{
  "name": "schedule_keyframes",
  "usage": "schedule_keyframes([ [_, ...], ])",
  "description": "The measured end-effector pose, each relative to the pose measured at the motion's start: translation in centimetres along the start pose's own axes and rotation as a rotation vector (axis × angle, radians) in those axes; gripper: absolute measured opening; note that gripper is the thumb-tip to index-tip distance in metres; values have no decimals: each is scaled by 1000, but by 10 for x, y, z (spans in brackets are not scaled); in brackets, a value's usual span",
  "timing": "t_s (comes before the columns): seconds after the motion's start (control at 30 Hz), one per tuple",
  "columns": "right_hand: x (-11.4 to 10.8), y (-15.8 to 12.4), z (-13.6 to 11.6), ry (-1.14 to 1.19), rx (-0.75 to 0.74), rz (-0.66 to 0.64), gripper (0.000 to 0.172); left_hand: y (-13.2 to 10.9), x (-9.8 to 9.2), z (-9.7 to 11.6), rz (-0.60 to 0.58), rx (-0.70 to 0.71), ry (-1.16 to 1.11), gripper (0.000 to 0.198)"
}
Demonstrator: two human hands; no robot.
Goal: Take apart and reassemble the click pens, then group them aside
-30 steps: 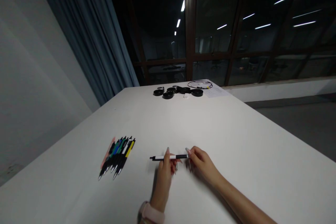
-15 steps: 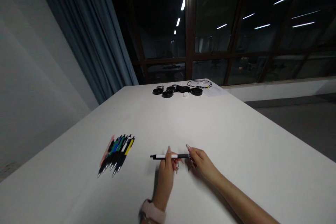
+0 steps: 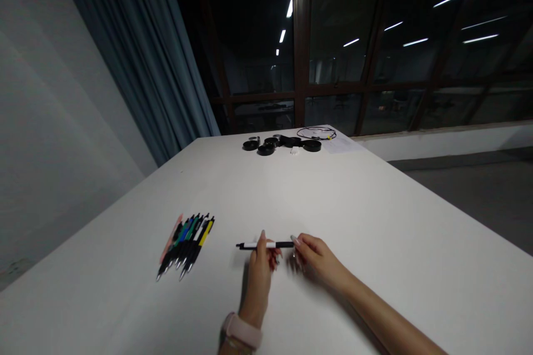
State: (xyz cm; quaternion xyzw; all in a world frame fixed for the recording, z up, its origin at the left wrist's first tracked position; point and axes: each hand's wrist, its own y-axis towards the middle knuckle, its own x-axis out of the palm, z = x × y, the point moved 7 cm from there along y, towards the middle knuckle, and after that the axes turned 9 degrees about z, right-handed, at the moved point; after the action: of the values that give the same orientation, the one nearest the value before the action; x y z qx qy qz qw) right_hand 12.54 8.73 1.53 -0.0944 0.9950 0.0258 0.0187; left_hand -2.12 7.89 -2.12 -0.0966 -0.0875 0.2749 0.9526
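A white and black pen (image 3: 250, 246) lies crosswise above the table, its black clicker end pointing left. My left hand (image 3: 261, 266) is closed on the pen's middle, the thumb on top. My right hand (image 3: 314, 255) pinches the pen's right end between thumb and finger; the tip is hidden there and the lower fingers are blurred. To the left of both hands, several pens (image 3: 187, 244) lie side by side in a slanted row, with green, blue, white, black and yellow barrels and one pinkish item at the left edge.
At the far end of the white table (image 3: 233, 188) are several black rolls (image 3: 266, 148), a small white object (image 3: 295, 151), a looped black cable (image 3: 316, 133) and a paper sheet (image 3: 343, 145). A blue curtain (image 3: 166, 66) and dark windows stand behind.
Both hands have shifted slightly left with the pen. My right thumb has come down onto the pen's right end, where it was raised before.
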Motion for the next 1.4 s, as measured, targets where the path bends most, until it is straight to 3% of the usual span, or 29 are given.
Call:
schedule_keyframes([
  [0.27,4,3,22,-2,89,-5,71,-9,4,13,-33,74,104,71],
  [0.6,3,0,11,17,23,-49,62,-1,3,2,4,-19,-16,68],
  [0.9,-9,3,13,55,-16,160,51,-4,6,6,-28,0,-3,69],
  [1.1,-6,1,11,-5,23,140,58,-5,4,9,7,23,-3,68],
  [1.4,0,-9,4,7,-56,-3,50,-2,2,-2,28,-17,-32,64],
])
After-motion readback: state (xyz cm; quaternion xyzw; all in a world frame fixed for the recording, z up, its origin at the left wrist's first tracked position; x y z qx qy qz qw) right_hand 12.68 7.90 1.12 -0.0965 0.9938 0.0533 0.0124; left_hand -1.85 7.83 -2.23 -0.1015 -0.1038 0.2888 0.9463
